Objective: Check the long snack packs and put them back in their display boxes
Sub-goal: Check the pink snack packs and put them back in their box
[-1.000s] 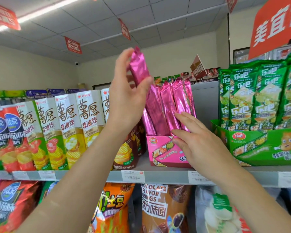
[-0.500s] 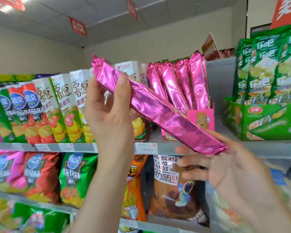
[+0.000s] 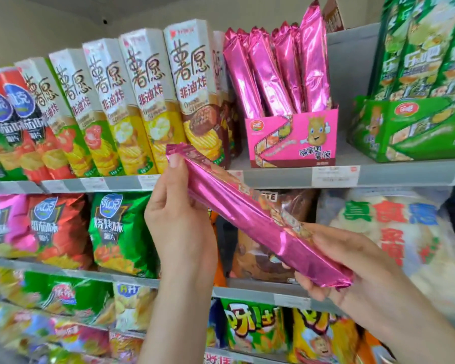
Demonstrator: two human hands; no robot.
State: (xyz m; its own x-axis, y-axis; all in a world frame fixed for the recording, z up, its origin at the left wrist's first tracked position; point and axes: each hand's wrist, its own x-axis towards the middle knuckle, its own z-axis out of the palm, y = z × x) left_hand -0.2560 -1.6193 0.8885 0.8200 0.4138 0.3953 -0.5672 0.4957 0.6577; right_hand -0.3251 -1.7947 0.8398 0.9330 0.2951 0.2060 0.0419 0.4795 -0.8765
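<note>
A long pink foil snack pack (image 3: 250, 214) lies slanted between both hands in front of the shelves. My left hand (image 3: 179, 219) grips its upper left end, thumb on top. My right hand (image 3: 347, 269) holds the lower right end, fingers curled under it. Up on the top shelf stands the pink display box (image 3: 294, 139) with several more pink packs (image 3: 276, 72) upright in it. To its right is a green display box (image 3: 415, 127) filled with green long packs (image 3: 426, 46).
Tall white chip cartons (image 3: 142, 101) line the top shelf left of the pink box. Bagged snacks (image 3: 121, 232) fill the shelves below. Price tags run along the grey shelf edge (image 3: 334, 176).
The pack was drawn out of the pink box by my left hand and lowered in front of me. My right hand left the box and took the pack's lower end. The view tipped down.
</note>
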